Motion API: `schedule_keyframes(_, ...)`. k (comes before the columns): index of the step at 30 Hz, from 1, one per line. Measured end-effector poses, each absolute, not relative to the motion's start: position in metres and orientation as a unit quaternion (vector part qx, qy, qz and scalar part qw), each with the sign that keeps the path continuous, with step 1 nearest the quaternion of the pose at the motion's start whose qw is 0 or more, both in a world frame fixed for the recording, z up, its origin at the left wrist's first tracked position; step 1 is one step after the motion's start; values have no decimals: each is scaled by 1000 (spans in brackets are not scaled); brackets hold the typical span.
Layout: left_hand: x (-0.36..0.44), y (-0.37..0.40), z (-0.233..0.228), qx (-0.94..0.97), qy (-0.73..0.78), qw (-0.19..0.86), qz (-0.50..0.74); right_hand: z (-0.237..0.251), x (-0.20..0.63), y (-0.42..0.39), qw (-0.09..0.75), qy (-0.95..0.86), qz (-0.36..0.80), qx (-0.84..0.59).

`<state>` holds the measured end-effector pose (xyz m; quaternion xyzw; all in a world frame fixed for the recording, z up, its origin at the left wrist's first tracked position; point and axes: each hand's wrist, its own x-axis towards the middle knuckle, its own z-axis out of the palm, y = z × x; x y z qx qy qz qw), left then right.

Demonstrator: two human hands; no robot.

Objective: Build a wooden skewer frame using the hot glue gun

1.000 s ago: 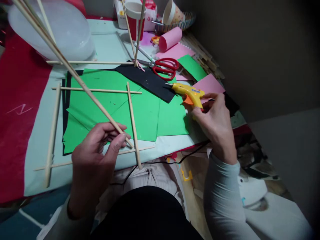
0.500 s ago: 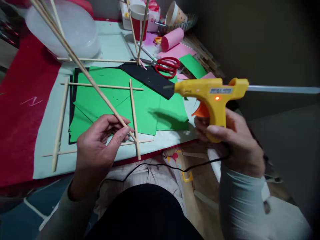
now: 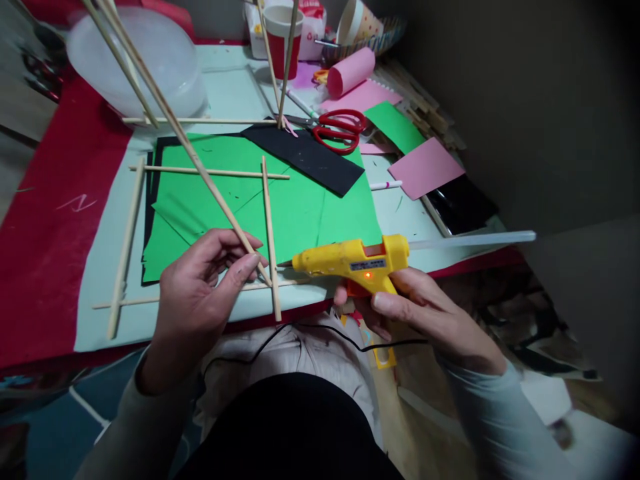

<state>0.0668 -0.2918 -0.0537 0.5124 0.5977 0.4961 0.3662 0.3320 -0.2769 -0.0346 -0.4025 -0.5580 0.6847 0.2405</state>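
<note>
Glue gun [image 3: 350,261] beside stick frame [image 3: 270,240], green paper [image 3: 300,207] beneath.

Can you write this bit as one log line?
left hand: pinches slanted wooden stick | right hand: grips yellow glue gun | nozzle: near stick joint

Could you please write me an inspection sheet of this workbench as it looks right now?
Surface: pale table top edged in red.
Job's things: wooden stick frame on green paper; slanted stick; yellow glue gun, light on, nozzle near the joint.
Clutter: red scissors, pink paper, pink roll, cups, clear tub.
Hands: left hand pinches the slanted stick; right hand grips the glue gun.
Cables: black cord across the lap.
Surroundings: dim floor, details unclear.
</note>
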Motion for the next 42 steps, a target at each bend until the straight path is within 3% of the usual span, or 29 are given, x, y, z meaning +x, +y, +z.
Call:
schedule_keyframes(19, 75, -294, -46, 465, 626, 376, 500, -30, 333, -264, 179, -686, 572, -412)
schedule_keyframes(27, 73, -293, -49, 462, 627, 357, 516, -27, 333, -263, 168, -682, 584, -408)
schedule_keyframes(35, 69, -293, -51, 475, 637, 351, 496, -16, 329, -274, 170, -811, 357, -431)
schedule_keyframes(42, 65, -293, -55, 509, 635, 336, 473, -14, 334, -280, 189, -834, 320, -408)
